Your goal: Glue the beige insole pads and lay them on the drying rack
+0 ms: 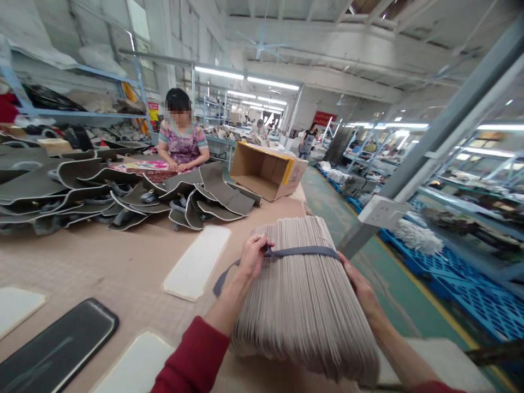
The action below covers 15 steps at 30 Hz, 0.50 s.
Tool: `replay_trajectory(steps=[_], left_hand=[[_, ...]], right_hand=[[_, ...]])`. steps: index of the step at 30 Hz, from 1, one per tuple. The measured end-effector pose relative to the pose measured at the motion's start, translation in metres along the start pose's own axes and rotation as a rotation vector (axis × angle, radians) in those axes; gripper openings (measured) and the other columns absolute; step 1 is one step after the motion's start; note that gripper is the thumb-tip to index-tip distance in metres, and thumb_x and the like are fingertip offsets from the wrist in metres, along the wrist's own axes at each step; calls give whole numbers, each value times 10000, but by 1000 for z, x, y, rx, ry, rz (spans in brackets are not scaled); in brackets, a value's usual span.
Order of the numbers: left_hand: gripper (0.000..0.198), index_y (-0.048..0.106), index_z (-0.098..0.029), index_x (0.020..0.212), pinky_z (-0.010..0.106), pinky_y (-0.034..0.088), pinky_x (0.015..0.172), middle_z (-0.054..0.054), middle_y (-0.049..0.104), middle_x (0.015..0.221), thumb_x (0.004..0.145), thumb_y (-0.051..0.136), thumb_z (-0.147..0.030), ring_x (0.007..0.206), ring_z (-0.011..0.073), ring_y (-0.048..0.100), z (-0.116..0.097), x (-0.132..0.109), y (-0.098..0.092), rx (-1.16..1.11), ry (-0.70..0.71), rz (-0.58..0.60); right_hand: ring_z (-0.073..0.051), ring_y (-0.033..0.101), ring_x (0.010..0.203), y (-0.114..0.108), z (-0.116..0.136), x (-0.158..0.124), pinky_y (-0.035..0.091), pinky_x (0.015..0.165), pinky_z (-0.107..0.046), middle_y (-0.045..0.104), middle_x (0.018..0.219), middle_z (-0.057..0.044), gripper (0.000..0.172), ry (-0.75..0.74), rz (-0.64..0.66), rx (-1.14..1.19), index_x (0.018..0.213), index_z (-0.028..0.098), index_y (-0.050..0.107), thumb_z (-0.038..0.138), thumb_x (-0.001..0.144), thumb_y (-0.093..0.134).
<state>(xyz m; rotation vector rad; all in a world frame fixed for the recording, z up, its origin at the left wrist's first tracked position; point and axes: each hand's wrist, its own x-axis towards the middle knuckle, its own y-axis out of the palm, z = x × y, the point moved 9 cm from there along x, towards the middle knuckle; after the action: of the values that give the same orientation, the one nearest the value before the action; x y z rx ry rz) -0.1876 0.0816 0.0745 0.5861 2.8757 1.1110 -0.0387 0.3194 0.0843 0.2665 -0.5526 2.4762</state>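
A thick bundle of thin greyish-beige sheets (pixel 303 305) stands on edge at the table's near right, with a dark blue-grey fabric strap (pixel 305 251) across its upper part. My left hand (pixel 254 254) is closed on the strap at the bundle's left side, fingers pinched where it looks knotted or gathered. A loose strap end trails down to the left behind my wrist. Against the bundle's right side lies my right hand (pixel 360 281), fingers stretched along the edge near the strap; its fingertips are partly hidden.
White rectangular panels (pixel 198 262) and a black rounded panel (pixel 61 344) lie on the brown-covered table (pixel 143 284). Grey-brown pieces with handles (pixel 135 191) are piled behind. An open cardboard box (pixel 266 169) stands beyond, near a seated co-worker (pixel 182 136). A metal post (pixel 421 142) rises at right.
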Motion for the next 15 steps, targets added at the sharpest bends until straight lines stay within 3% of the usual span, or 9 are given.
replay_trajectory(steps=[4, 7, 9, 11, 13, 15], left_hand=[[248, 532, -155, 597, 266, 415, 673, 5, 556, 614, 612, 673, -358, 639, 127, 544, 1, 6, 18, 30, -32, 35], [258, 555, -143, 624, 272, 425, 701, 15, 571, 645, 649, 656, -379, 665, 138, 568, -21, 8, 29, 18, -64, 130], [253, 558, -146, 629, 279, 428, 742, 24, 582, 660, 691, 605, -387, 693, 147, 579, -46, 10, 28, 17, -18, 145], [253, 550, -155, 625, 290, 427, 771, 25, 582, 649, 716, 567, -390, 707, 158, 583, -71, 10, 21, 74, 76, 138], [257, 548, -159, 621, 293, 426, 768, 27, 584, 635, 727, 561, -393, 705, 163, 579, -87, 6, 15, 212, 176, 146], [249, 566, -157, 638, 288, 426, 744, 36, 610, 655, 738, 569, -386, 698, 163, 570, -96, 0, 10, 425, 253, 144]], right_hand=[[-243, 404, 1216, 11, -70, 16, 285, 1037, -430, 493, 1274, -80, 608, 67, -17, 50, 1151, 147, 578, 599, 787, 396], [-284, 519, 1100, 1, -93, 24, 414, 930, -494, 569, 1185, -91, 579, 104, 26, -14, 1087, 179, 617, 613, 807, 355], [-334, 546, 1056, -11, -84, 32, 435, 882, -553, 578, 1165, -145, 625, 95, 32, -128, 1138, 144, 582, 628, 777, 422], [-368, 497, 1115, -9, -53, 41, 357, 942, -594, 540, 1212, -182, 685, 14, 20, -267, 1191, 124, 534, 621, 719, 518], [-306, 447, 1185, 30, -12, 46, 299, 1018, -534, 496, 1286, -117, 588, -144, 100, -353, 1210, 185, 514, 561, 759, 496], [-235, 424, 1213, 95, 22, 43, 279, 1057, -435, 498, 1291, -83, 511, -311, 247, -397, 1201, 184, 521, 496, 802, 460]])
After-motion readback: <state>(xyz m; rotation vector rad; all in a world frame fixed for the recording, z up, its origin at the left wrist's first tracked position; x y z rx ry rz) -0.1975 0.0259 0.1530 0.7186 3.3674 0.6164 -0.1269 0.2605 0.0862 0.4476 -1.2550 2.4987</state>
